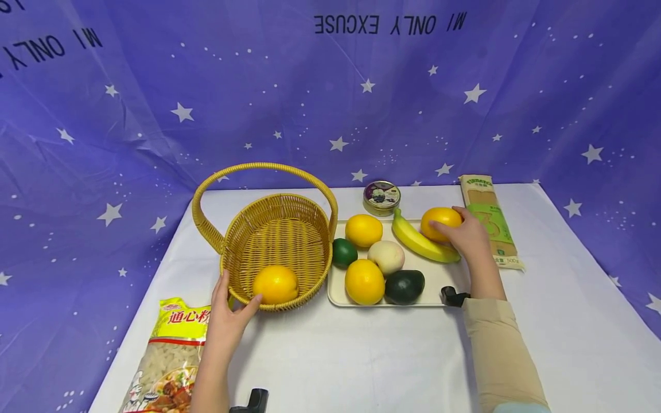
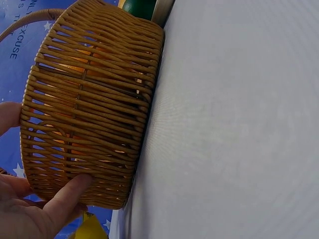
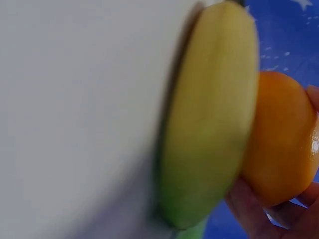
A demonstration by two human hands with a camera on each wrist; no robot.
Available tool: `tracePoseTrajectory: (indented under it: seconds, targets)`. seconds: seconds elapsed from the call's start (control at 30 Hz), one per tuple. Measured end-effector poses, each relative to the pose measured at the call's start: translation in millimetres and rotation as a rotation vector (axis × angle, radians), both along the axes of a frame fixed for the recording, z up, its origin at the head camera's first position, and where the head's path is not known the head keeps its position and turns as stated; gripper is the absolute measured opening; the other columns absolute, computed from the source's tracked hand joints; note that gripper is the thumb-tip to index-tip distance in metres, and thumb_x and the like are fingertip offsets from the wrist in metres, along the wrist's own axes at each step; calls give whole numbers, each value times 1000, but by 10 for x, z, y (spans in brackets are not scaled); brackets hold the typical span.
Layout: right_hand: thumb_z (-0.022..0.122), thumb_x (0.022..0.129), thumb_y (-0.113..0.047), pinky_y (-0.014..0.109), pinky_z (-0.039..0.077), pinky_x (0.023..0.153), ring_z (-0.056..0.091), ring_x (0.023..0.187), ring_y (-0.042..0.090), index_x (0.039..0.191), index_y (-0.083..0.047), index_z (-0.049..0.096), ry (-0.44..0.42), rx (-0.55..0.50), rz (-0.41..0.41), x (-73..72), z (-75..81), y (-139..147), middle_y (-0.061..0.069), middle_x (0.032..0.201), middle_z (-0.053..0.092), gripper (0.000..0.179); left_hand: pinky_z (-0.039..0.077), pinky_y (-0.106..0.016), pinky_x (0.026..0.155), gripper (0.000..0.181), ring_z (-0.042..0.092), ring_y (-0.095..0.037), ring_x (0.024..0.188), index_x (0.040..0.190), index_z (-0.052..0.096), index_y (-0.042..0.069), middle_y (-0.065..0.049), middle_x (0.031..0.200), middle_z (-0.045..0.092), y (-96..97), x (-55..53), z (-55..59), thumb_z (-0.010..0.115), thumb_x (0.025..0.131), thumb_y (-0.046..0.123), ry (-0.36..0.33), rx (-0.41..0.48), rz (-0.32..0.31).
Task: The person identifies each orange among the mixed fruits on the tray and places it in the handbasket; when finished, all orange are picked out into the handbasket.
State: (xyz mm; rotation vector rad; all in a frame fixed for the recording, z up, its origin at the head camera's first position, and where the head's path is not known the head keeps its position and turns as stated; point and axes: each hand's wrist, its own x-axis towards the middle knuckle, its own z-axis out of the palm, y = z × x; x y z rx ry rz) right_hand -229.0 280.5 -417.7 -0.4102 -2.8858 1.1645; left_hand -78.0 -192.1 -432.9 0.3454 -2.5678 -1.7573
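My left hand point(image 1: 227, 315) holds the near-left rim of a round wicker basket point(image 1: 234, 229) with an arched handle. One finger lies against the basket's woven outer wall point(image 2: 99, 99). An oval orange-yellow fruit point(image 1: 276, 284) lies inside the basket, near its front. Over the right end of a cream tray point(image 1: 338, 295), my right hand point(image 1: 470, 232) grips another oval orange-yellow fruit point(image 1: 441, 221). Just beside it is a banana point(image 1: 420, 244), which in the right wrist view partly hides the gripped fruit point(image 3: 281, 139).
The tray also bears two orange-yellow fruits point(image 1: 365, 281), a pale round fruit point(image 1: 386, 257), a dark avocado point(image 1: 405, 287) and a green fruit point(image 1: 344, 253). Behind stands a round tin point(image 1: 382, 198); a noodle pack point(image 1: 490, 221) lies at right, a pasta bag point(image 1: 170, 355) at front left.
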Motion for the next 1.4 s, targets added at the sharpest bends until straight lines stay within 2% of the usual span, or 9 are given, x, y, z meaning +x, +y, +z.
tracePoseTrajectory:
  seconds: [0.2, 0.33, 0.63, 0.83, 0.97, 1.13, 1.27, 1.4]
  targets:
    - [64, 75, -71, 59, 41, 94, 47, 115, 43, 152, -12, 30, 68, -30, 0, 97, 254, -156, 24, 143, 41, 103, 31, -52, 107, 97, 6, -33, 145, 156, -2, 10, -14, 160, -4, -3, -2, 11, 70, 90, 22, 5, 1, -2]
    - [67, 76, -66, 56, 44, 93, 49, 113, 40, 152, -13, 31, 120, -68, 29, 179, 433, -305, 22, 142, 43, 99, 31, -52, 108, 97, 6, -33, 145, 156, -2, 10, -14, 159, -4, 2, -7, 6, 70, 90, 21, 6, 8, -4]
    - [73, 80, -52, 46, 48, 85, 53, 106, 35, 148, -18, 41, 241, -195, 158, 399, 740, -682, 13, 138, 47, 82, 33, -53, 107, 97, 6, -33, 145, 156, 0, 13, -13, 160, -4, 7, 6, -19, 70, 90, 24, -14, -18, 5]
    - [76, 79, -48, 47, 49, 87, 50, 113, 32, 145, -23, 44, 254, -250, 273, 560, 927, -1023, 6, 142, 45, 78, 33, -53, 106, 96, 5, -32, 145, 156, 0, 14, -13, 160, -3, 7, 9, -23, 70, 91, 24, -4, -15, 5]
    - [79, 77, -47, 44, 52, 83, 52, 109, 28, 142, -28, 47, 251, -295, 366, 621, 970, -1285, 3, 134, 51, 76, 32, -53, 107, 96, 6, -32, 145, 156, -1, 14, -14, 160, -3, 0, 9, -22, 69, 91, 23, 3, -6, 2]
    - [82, 74, -46, 38, 55, 78, 54, 103, 23, 139, -29, 50, 238, -345, 506, 667, 929, -1682, -3, 128, 54, 75, 33, -53, 107, 97, 6, -33, 145, 156, -1, 13, -14, 160, -3, -7, 12, -21, 69, 91, 23, -2, -10, 3]
    - [82, 73, -46, 36, 54, 79, 56, 102, 19, 138, -25, 52, 240, -330, 618, 646, 863, -2020, -5, 126, 56, 75, 33, -52, 106, 97, 6, -33, 145, 156, 0, 13, -14, 160, -3, -2, 8, -9, 70, 90, 25, -13, -24, 8]
    - [82, 72, -48, 34, 52, 83, 57, 102, 14, 137, -25, 53, 246, -244, 708, 565, 832, -2334, -6, 128, 55, 75, 33, -51, 107, 97, 7, -33, 145, 156, 0, 13, -14, 160, -3, -1, 5, 0, 70, 90, 26, -24, -31, 9]
